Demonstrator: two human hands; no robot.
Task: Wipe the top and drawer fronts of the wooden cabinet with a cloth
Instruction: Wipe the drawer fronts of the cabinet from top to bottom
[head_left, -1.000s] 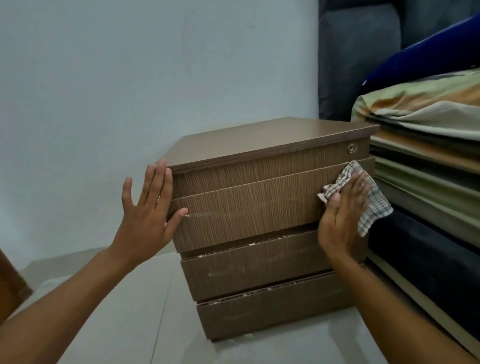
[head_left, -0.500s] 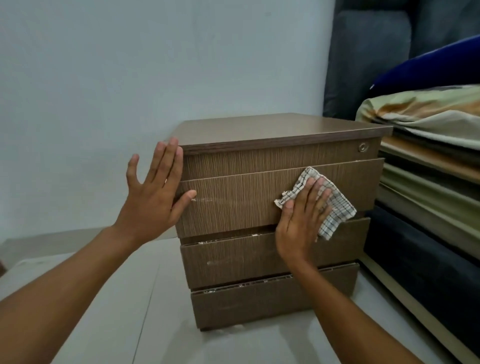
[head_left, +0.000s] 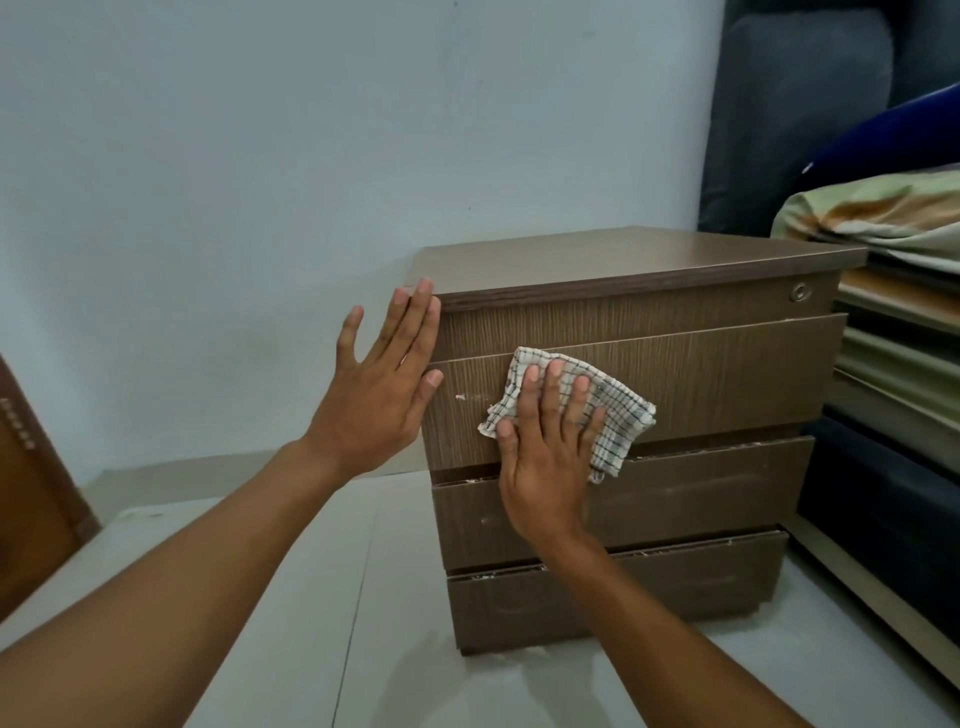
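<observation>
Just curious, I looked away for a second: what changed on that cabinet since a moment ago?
The right hand slid the checked cloth leftward along the second drawer front, from its right end towards the left. The left hand stayed flat against the cabinet's left edge.

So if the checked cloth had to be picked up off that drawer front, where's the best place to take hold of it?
Probably the loose right edge of the checked cloth, coming from the right. The right hand pins its left and middle flat against the drawer front, while the right side sticks out free past the fingers.
</observation>
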